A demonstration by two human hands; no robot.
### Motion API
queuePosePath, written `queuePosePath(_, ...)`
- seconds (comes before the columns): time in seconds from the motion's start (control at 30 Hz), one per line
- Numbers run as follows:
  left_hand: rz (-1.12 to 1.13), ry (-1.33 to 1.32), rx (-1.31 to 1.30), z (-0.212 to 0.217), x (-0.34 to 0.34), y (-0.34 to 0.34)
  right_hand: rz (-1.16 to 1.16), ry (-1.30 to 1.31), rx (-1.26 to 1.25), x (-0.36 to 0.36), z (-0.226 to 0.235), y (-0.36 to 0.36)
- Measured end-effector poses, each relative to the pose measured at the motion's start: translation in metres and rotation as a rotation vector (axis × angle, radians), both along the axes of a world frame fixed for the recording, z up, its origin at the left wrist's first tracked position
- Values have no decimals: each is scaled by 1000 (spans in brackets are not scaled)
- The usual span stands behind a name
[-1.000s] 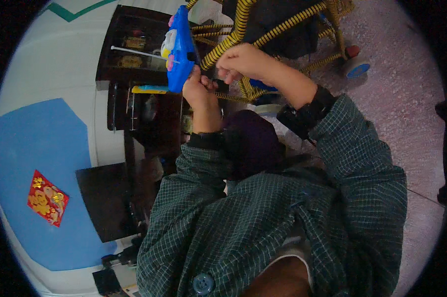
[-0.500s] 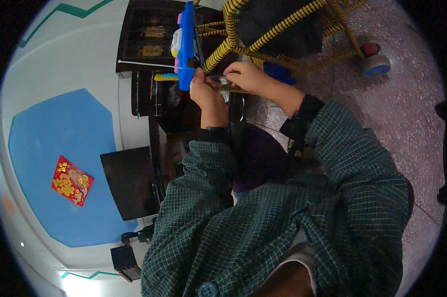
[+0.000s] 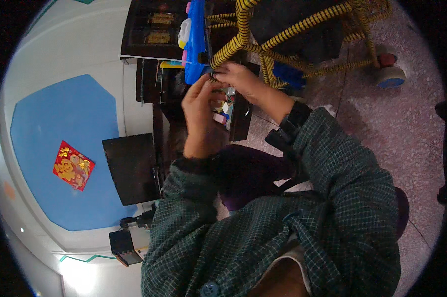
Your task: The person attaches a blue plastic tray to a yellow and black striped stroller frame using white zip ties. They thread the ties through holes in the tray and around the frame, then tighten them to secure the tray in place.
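Note:
A wheeled frame (image 3: 307, 28), its tubes covered in yellow-and-black stripes, stands at the upper right. Attached at its left side is a long blue plastic tray (image 3: 196, 39) carrying white, pink and yellow parts. My left hand (image 3: 199, 106) is raised by the tray's near end, its fingertips pinched together. Against them, from the right, come the closed fingers of my right hand (image 3: 241, 81), just below the end of a striped tube (image 3: 223, 55). A small dark and yellowish bit shows between the fingertips; I cannot make out what it is.
An open drawer (image 3: 241, 116) with small colourful items sits below my hands. A wheel (image 3: 391, 79) of the frame rests on the speckled floor (image 3: 362, 128). A dark cabinet (image 3: 156, 27) and a television (image 3: 130, 169) line the wall at left.
My hands have come closer together at the tube's end. A striped length that ran between them no longer shows. The drawer's contents are now visible; the view has shifted slightly.

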State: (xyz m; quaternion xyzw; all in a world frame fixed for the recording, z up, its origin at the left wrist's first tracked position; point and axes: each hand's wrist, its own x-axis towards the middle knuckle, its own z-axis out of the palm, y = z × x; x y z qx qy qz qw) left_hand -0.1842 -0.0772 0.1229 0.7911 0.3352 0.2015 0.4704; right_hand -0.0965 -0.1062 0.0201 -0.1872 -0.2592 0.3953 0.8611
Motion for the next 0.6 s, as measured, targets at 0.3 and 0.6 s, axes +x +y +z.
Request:
queuePosePath(0.3,-527,544,2032,65,46,4,37,-10,24,4,-2,-3)
queuePosePath(0.6,-730,556,2025,45,43,10,29,56,27,0,-8,3)
